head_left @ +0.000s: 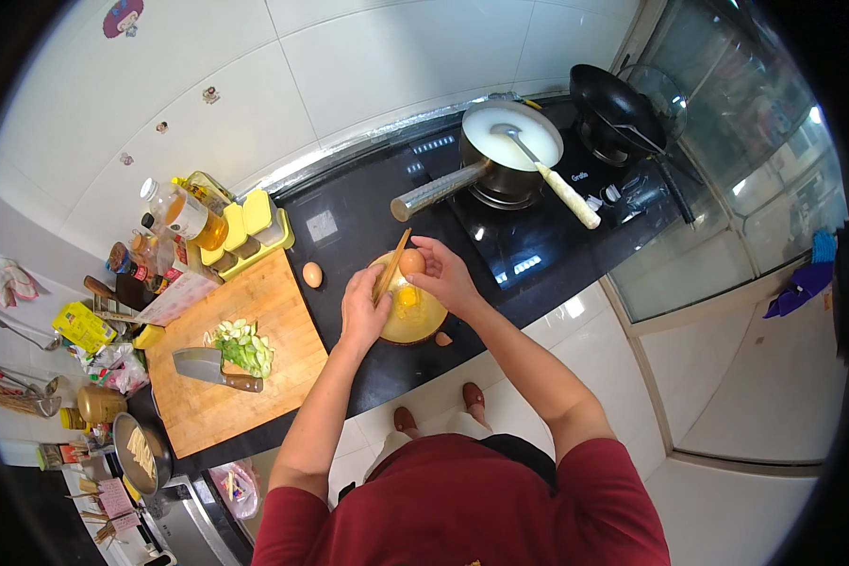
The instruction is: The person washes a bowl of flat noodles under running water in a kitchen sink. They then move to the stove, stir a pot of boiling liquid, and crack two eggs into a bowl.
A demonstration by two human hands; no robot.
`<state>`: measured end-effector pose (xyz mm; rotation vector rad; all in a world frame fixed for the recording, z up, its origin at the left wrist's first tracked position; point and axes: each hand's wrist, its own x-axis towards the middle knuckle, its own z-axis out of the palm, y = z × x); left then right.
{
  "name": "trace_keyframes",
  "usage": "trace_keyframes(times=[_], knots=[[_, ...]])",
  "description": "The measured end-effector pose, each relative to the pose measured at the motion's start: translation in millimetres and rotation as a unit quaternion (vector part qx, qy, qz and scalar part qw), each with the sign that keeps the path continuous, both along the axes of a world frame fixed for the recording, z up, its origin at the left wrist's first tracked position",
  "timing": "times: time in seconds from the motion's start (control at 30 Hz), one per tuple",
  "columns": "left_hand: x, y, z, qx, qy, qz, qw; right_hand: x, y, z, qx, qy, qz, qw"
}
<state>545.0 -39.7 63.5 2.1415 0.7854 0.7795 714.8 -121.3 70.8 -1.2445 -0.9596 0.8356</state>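
head view: left hand (363, 307) holds chopsticks (391, 266) tilted up-right over bowl (423, 325).

White tiled wall (368, 57) backs a black table (368, 222) (glossy, catching light). Pale tile floor (755, 396) lies below, and a glass door (726, 141) stands at the right, bright with reflections.
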Motion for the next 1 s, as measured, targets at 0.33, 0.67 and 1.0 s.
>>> trace_keyframes(times=[0.33,0.67,1.0], knots=[[-19.2,6.0,-2.7,0.074,0.0,0.057,0.996,-12.2,-9.4,56.2,0.115,-0.217,-0.085,0.966],[-68.0,81.3,-65.7,0.12,0.191,0.131,0.965,-20.1,-24.2,17.9,0.021,-0.194,-0.112,0.974],[-69.4,153.7,-125.4,0.043,0.231,0.11,0.966,5.1,-28.3,28.1,-0.042,0.35,-0.098,0.931]])
